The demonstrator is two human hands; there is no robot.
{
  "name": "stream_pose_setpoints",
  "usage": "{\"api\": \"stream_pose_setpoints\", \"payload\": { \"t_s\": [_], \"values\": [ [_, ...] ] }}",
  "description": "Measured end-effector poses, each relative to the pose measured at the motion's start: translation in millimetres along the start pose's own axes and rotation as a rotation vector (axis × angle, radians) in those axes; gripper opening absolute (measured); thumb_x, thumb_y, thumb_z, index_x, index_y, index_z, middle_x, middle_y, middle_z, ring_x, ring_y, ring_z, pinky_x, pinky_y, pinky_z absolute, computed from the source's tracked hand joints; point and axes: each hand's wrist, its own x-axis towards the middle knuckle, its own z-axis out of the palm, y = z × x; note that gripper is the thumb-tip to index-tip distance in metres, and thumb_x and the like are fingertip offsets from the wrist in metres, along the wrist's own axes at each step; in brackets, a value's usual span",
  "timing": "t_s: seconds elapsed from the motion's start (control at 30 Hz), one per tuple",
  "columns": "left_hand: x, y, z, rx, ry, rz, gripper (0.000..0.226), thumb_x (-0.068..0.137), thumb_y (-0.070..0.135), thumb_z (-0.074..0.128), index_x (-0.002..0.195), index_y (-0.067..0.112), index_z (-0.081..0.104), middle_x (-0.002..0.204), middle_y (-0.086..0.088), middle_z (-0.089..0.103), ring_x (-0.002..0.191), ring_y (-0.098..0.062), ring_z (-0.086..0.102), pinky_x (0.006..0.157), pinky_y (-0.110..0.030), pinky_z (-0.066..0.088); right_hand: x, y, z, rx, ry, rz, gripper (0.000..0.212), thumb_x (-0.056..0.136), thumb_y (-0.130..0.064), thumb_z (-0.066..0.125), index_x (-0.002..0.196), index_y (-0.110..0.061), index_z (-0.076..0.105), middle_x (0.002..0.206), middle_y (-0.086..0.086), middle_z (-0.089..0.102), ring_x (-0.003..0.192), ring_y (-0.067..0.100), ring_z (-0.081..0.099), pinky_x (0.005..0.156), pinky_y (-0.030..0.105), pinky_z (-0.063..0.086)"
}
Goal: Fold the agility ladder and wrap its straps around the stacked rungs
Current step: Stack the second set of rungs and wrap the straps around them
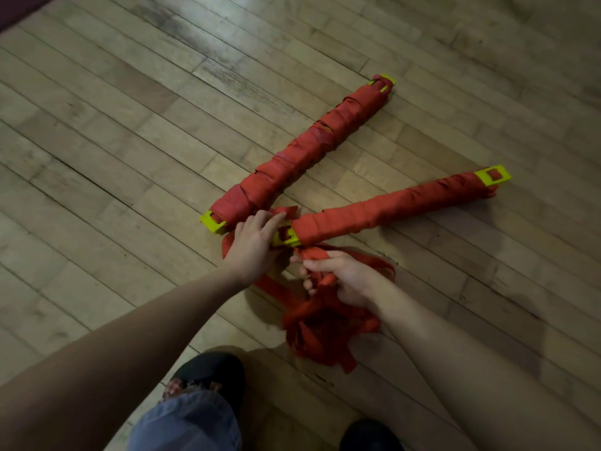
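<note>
two bundles of stacked rungs lie on the wooden floor, both wrapped in red strap with yellow-green ends showing. the far bundle lies diagonal, from the near left up to the far right. the near bundle lies just beside it on the right; their near ends are close and their far ends are well apart. the left hand has straight fingers that touch the yellow-green end of the near bundle, so this grip holds nothing. the right hand has its grip curled round a bunch of loose red strap, which hangs down in a tangled heap on the floor. two dark shoes are at the bottom edge.
</note>
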Motion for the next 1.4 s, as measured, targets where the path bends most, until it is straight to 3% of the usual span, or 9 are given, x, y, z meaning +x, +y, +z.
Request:
{"api": "stream_pose_setpoints", "payload": {
  "t_s": [0.17, 0.33, 0.57, 0.73, 0.87, 1.0, 1.13, 1.23, 1.4],
  "values": [
    [-15.2, -4.3, 11.0, 0.141, -0.041, 0.067, 0.069, 0.068, 0.026, 0.075, 0.132, 0.012, 0.053, 0.115, -0.017, 0.053, 0.100, -0.039, 0.051, 0.081, -0.047, 0.043, -1.8, 8.6, -3.3, 0.020, 0.019, 0.050, 0.025, 0.090, -0.002, 0.052, 0.114, -0.005, 0.059, 0.072, 0.003, 0.057, 0.050, 0.011, 0.053, 0.045, 0.021, 0.045],
    [-22.2, -8.5, 3.9, 0.012, -0.125, 0.013, 0.067, 0.085, 0.061, 0.024, 0.142, 0.031, 0.041, 0.127, -0.010, 0.044, 0.112, -0.029, 0.041, 0.090, -0.042, 0.035, -4.7, 11.2, -3.5, 0.015, 0.048, 0.059, 0.023, 0.090, -0.001, 0.052, 0.111, -0.005, 0.061, 0.074, 0.005, 0.057, 0.049, 0.011, 0.053, 0.044, 0.020, 0.044],
    [-26.2, 4.4, 6.0, -0.147, -0.072, -0.012, 0.046, 0.088, 0.028, 0.058, 0.134, 0.023, 0.052, 0.121, -0.010, 0.055, 0.119, -0.029, 0.048, 0.093, -0.040, 0.027, -7.2, 15.2, -4.2, -0.041, 0.061, 0.085, 0.019, 0.090, -0.002, 0.055, 0.107, -0.004, 0.063, 0.073, 0.003, 0.061, 0.052, 0.012, 0.055, 0.044, 0.021, 0.045],
    [-37.9, 10.4, 9.7, -0.121, -0.082, 0.047, 0.048, 0.080, 0.027, 0.056, 0.127, 0.021, 0.058, 0.116, -0.012, 0.054, 0.111, -0.034, 0.051, 0.091, -0.050, 0.030, -13.1, 20.9, -8.3, -0.054, 0.068, 0.109, 0.015, 0.091, 0.002, 0.053, 0.097, -0.001, 0.065, 0.072, 0.006, 0.064, 0.056, 0.014, 0.062, 0.050, 0.026, 0.054],
    [-41.2, 10.3, 7.7, -0.017, -0.273, 0.096, 0.047, 0.088, 0.018, 0.057, 0.132, 0.028, 0.043, 0.138, -0.009, 0.035, 0.126, -0.029, 0.034, 0.101, -0.046, 0.023, -16.0, 30.1, -7.8, -0.012, 0.094, 0.139, 0.017, 0.092, 0.007, 0.047, 0.096, 0.004, 0.063, 0.071, 0.010, 0.061, 0.053, 0.015, 0.063, 0.053, 0.027, 0.056],
    [-42.0, 10.6, 4.6, -0.142, -0.277, 0.009, 0.050, 0.090, 0.032, 0.058, 0.133, 0.023, 0.034, 0.128, 0.001, 0.051, 0.119, -0.019, 0.046, 0.099, -0.038, 0.023, -14.3, 25.7, -7.8, -0.059, 0.097, 0.118, 0.019, 0.093, 0.006, 0.045, 0.097, 0.004, 0.063, 0.073, 0.007, 0.058, 0.050, 0.010, 0.057, 0.048, 0.023, 0.051],
    [-34.0, 10.1, -1.1, -0.149, -0.103, -0.016, 0.048, 0.091, 0.035, 0.052, 0.135, 0.017, 0.045, 0.126, -0.005, 0.054, 0.119, -0.025, 0.046, 0.092, -0.039, 0.028, -14.7, 15.4, -6.9, -0.013, 0.032, 0.074, 0.025, 0.093, 0.005, 0.044, 0.114, 0.011, 0.058, 0.069, 0.004, 0.060, 0.052, 0.011, 0.055, 0.050, 0.022, 0.050],
    [-19.4, 6.8, -11.8, -0.130, 0.017, 0.010, 0.043, 0.089, 0.033, 0.056, 0.130, 0.018, 0.053, 0.117, -0.005, 0.056, 0.110, -0.026, 0.052, 0.085, -0.039, 0.035, -14.7, 1.4, 2.1, 0.085, -0.043, 0.001, 0.022, 0.092, 0.005, 0.042, 0.105, 0.006, 0.060, 0.068, 0.005, 0.057, 0.051, 0.011, 0.054, 0.050, 0.023, 0.050],
    [2.7, 15.7, -34.7, -0.011, 0.227, 0.123, 0.043, 0.085, 0.031, 0.048, 0.124, 0.013, 0.057, 0.110, -0.008, 0.060, 0.101, -0.025, 0.057, 0.079, -0.040, 0.040, -7.9, -38.7, 9.5, 0.005, -0.022, -0.169, 0.021, 0.094, 0.002, 0.038, 0.100, 0.002, 0.058, 0.062, -0.002, 0.054, 0.036, 0.002, 0.032, 0.036, 0.014, 0.027]
  ]
}}
